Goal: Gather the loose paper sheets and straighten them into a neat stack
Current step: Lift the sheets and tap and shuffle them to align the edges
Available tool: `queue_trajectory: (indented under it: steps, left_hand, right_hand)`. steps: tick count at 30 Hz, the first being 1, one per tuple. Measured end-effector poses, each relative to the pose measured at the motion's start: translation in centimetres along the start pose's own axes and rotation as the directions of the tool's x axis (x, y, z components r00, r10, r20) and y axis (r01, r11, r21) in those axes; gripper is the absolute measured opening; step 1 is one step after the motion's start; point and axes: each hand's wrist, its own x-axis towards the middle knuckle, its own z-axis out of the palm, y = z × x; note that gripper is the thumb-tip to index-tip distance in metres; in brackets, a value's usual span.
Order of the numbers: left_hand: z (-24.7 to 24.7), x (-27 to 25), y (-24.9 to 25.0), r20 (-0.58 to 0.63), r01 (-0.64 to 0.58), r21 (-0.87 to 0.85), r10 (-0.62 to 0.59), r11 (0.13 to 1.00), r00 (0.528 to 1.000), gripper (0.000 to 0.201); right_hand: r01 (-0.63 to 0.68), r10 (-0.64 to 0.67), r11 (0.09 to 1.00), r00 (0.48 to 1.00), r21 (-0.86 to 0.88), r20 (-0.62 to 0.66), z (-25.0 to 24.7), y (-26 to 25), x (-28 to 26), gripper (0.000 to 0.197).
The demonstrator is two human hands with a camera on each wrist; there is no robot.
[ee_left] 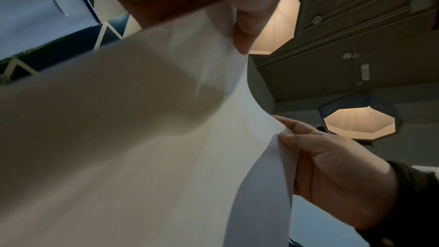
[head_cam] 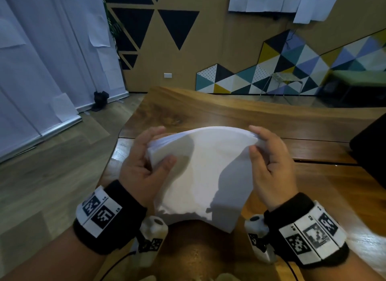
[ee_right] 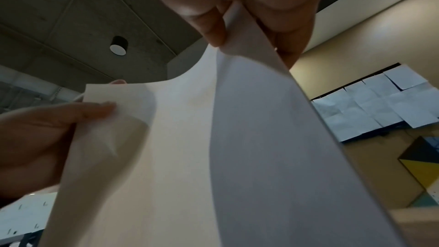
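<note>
A thick stack of white paper sheets (head_cam: 204,172) is held up off the wooden table (head_cam: 229,113), bowed into an arch between both hands. My left hand (head_cam: 146,161) grips its left edge, thumb on the near face and fingers behind. My right hand (head_cam: 269,155) pinches the right edge the same way. The left wrist view shows the paper stack (ee_left: 142,138) from below, with the right hand (ee_left: 327,166) at its far edge. In the right wrist view the sheets (ee_right: 190,157) fan slightly, my right fingertips (ee_right: 213,31) pinch the top edge and the left hand (ee_right: 42,132) holds the far side.
A dark object (head_cam: 369,151) lies at the table's right edge. Beyond the table stand a wall with coloured triangles (head_cam: 282,71) and white blinds (head_cam: 41,71) on the left. Floor lies to the left of the table.
</note>
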Motion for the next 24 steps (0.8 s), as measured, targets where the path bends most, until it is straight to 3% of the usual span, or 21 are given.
queue_trajectory:
  steps: [3,5,7,9,10,12,13,15,17,19,24]
  left_hand:
    - [0.1,0.5,0.4,0.013,-0.015,-0.063,0.015,0.998,1.0,0.031]
    - [0.2,0.8,-0.1,0.029,0.038,-0.179,-0.034,0.983,0.999,0.04]
    - [0.5,0.8,-0.8,0.037,0.157,-0.212,-0.152,0.965,0.988,0.046]
    - [1.0,0.4,-1.5,0.02,0.3,-0.207,-0.303,0.931,0.953,0.034]
    - [1.2,0.1,-1.5,-0.002,0.335,-0.189,-0.342,0.923,0.94,0.027]
    - [1.5,-0.3,-1.3,-0.025,0.326,-0.152,-0.333,0.933,0.942,0.022]
    - [1.6,-0.4,-0.8,-0.03,0.319,-0.164,-0.328,0.934,0.944,0.017]
    - [1.3,-0.1,0.0,-0.036,0.272,-0.207,-0.285,0.94,0.958,0.009]
    - [1.1,0.3,0.6,-0.001,0.152,-0.186,-0.155,0.971,0.988,0.022]
    - [1.0,0.6,0.8,0.047,0.067,-0.149,-0.061,0.987,0.997,0.031]
    - [1.2,0.5,0.6,0.083,0.007,-0.22,0.011,0.975,0.997,0.026]
  right_hand:
    - [-0.058,0.06,0.993,0.998,0.098,-0.016,-0.3,-0.2,-0.1,0.044]
    - [-0.233,0.239,0.902,0.97,0.363,0.029,-0.5,0.3,-0.2,0.055]
    - [-0.392,0.363,0.756,0.918,0.524,0.162,-0.1,0.9,-0.6,0.054]
    - [-0.446,0.398,0.712,0.893,0.543,0.211,0.6,1.3,-1.1,0.068]
    - [-0.447,0.413,0.706,0.89,0.549,0.194,0.8,1.3,-1.1,0.066]
    - [-0.43,0.418,0.695,0.894,0.576,0.162,0.7,0.8,-1.0,0.039]
    - [-0.41,0.408,0.712,0.902,0.569,0.14,0.5,0.5,-0.9,0.027]
    - [-0.308,0.318,0.813,0.946,0.495,0.065,0.0,0.0,-0.7,0.046]
    - [-0.193,0.209,0.917,0.978,0.348,-0.007,-0.3,-0.2,-0.7,0.066]
    - [-0.139,0.145,0.961,0.989,0.24,-0.008,-0.4,-0.3,-0.7,0.078]
    - [-0.113,0.112,0.975,0.994,0.19,0.019,-0.5,-0.2,-0.5,0.057]
